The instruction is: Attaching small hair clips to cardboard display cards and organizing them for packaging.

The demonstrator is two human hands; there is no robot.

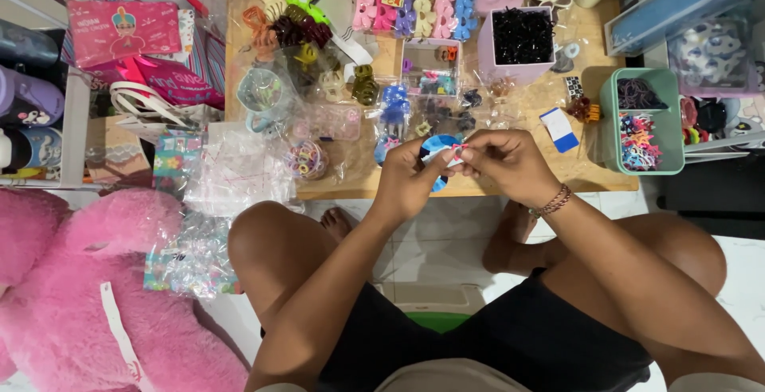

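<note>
My left hand (410,177) and my right hand (510,165) meet over the front edge of a low wooden table (558,173). Between their fingertips they pinch a small blue and white hair accessory (440,150) with a pink bit at its top. My right wrist wears a beaded bracelet (555,201). Both hands are closed on the small piece, which the fingers partly hide.
The table holds many hair clips, a lilac box of black hair ties (522,41), a green tray of small clips (641,121), clear plastic packets (239,169) and a blue-white card (559,129). A pink plush toy (96,296) lies at the left. My bare knees flank the floor tiles.
</note>
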